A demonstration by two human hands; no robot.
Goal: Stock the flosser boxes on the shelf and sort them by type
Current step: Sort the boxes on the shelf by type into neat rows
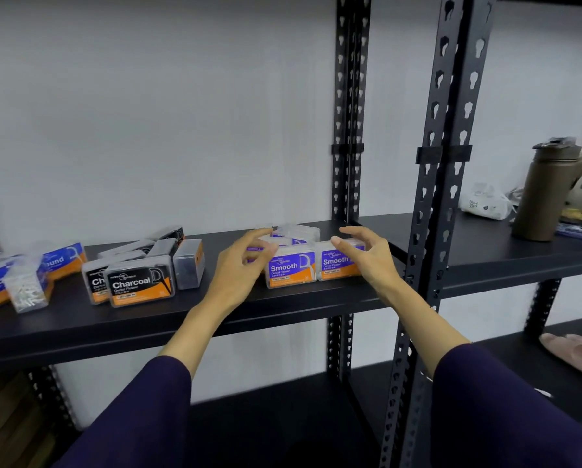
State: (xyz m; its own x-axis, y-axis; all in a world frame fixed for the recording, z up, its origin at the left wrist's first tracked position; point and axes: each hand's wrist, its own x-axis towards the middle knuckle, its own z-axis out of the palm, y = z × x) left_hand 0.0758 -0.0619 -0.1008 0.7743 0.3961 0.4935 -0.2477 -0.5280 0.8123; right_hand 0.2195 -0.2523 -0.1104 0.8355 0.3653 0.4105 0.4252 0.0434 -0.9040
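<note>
On the black shelf (283, 305) stand two purple "Smooth" flosser boxes (291, 269) side by side at the front, with more clear boxes (299, 233) behind them. My left hand (240, 268) hovers just left of them, fingers relaxed, holding nothing. My right hand (367, 255) reaches over the right Smooth box (337, 263), fingers loosely curved above its top, not clearly gripping. Black "Charcoal" boxes (141, 285) sit in a group at centre-left. Blue "Round" boxes (58, 261) lie at the far left.
Black slotted uprights (428, 231) divide this bay from the one on the right, where a brown bottle (542, 194) and a white packet (485, 202) stand. A clear box of loose white picks (26, 288) sits at the left. Pink items (576, 352) lie on a lower right shelf.
</note>
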